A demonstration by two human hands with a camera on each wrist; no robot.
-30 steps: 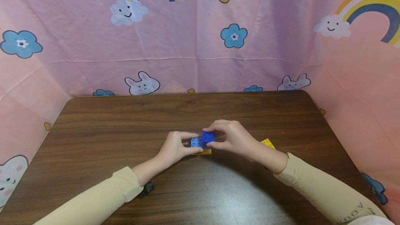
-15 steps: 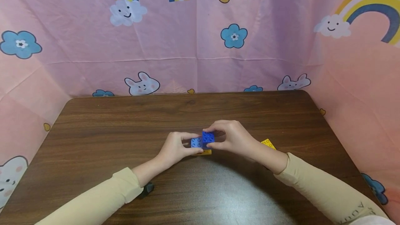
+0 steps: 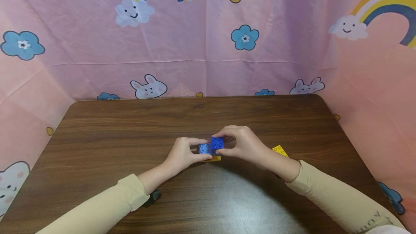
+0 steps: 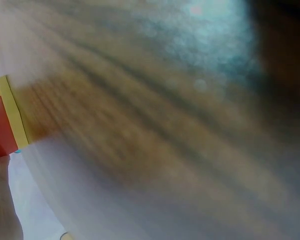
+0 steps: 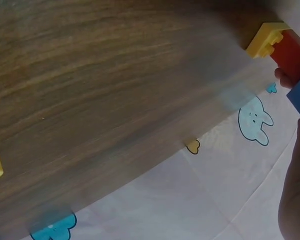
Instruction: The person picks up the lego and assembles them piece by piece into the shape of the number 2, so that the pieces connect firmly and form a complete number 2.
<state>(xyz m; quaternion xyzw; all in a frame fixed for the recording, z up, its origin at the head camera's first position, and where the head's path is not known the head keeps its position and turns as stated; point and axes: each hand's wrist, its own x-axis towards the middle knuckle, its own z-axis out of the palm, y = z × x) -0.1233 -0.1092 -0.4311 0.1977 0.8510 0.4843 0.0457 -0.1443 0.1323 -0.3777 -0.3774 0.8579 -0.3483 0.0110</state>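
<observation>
In the head view my left hand (image 3: 180,154) holds a small stack of toy building bricks low over the table. A light blue brick (image 3: 204,149) shows on top, and a yellow plate (image 3: 216,158) sticks out at the bottom. The wrist views show a red brick (image 5: 290,56) on that plate, with a fingertip of the left hand touching its side. My right hand (image 3: 244,143) pinches a dark blue brick (image 3: 217,143) between thumb and fingers, right beside the light blue one. Whether the dark blue brick is joined to the stack I cannot tell.
Another yellow brick (image 3: 280,150) lies on the brown wooden table (image 3: 136,125), partly behind the right forearm. A dark object (image 3: 153,197) shows under the left wrist. A pink patterned cloth (image 3: 182,46) stands round the table's back and sides.
Both hands and the bricks keep practically the same place and pose. The whole head view has shifted slightly.
</observation>
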